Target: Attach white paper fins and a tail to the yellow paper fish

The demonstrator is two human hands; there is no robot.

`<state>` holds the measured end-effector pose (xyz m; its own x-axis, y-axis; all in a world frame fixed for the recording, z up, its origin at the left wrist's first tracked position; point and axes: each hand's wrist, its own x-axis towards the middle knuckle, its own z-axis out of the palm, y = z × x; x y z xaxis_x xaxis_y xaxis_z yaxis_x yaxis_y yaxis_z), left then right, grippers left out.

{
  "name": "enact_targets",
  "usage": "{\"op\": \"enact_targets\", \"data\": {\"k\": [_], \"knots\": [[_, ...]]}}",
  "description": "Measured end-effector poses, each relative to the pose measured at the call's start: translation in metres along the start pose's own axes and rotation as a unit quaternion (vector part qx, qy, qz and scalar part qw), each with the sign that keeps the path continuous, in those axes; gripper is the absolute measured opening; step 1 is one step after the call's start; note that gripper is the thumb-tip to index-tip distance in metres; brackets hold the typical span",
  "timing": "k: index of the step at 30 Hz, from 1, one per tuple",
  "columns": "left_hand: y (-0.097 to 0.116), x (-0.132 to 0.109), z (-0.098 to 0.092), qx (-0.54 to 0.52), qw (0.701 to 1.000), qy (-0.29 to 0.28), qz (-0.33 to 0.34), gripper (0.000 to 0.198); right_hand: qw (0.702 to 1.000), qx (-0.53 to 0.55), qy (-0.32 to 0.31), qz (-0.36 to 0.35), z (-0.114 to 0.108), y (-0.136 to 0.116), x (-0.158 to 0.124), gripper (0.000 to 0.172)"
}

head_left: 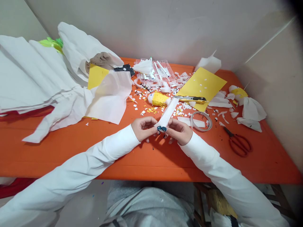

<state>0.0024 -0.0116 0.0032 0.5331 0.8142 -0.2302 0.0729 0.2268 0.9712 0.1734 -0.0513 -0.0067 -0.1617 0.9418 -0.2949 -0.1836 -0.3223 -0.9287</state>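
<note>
- White paper strip [168, 113] slants away from the person, its near end clamped by both left hand [145, 128] and right hand [179, 130].
- Dark-nailed thumbs [163, 129] meet at that end.
- Tape roll [210, 122] lies on the orange worktop [146, 164], just beside the right hand.

A white strip [168, 112] slants away, pinched in fingers [151, 131].

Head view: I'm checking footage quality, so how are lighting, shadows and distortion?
In the head view, soft light casts a dim shadow on the orange table below the right hand; also in the head view, the top-right corner is dark, and the white sleeves look stretched toward the edges.
</note>
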Motion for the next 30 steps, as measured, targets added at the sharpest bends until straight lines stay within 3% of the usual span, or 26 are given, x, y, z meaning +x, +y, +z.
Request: {"op": "enact_targets", "data": {"k": [6, 21, 30], "knots": [[-0.0008, -0.0031, 0.002, 0.015, 1.0, -0.003, 0.012, 0.027, 0.998, 0.051, 0.025, 0.03, 0.002, -0.0025, -0.0001, 0.035], [0.0022, -0.0056, 0.0038, 0.031, 0.999, 0.023, 0.022, 0.023, 0.994, 0.08, -0.002, 0.072, 0.0015, -0.0021, -0.0009, 0.036], [0.0038, -0.005, 0.0063, -0.024, 0.999, 0.016, -0.014, 0.026, 0.998, 0.051, 0.006, 0.039, 0.0042, -0.0016, -0.0027, 0.038]]}}
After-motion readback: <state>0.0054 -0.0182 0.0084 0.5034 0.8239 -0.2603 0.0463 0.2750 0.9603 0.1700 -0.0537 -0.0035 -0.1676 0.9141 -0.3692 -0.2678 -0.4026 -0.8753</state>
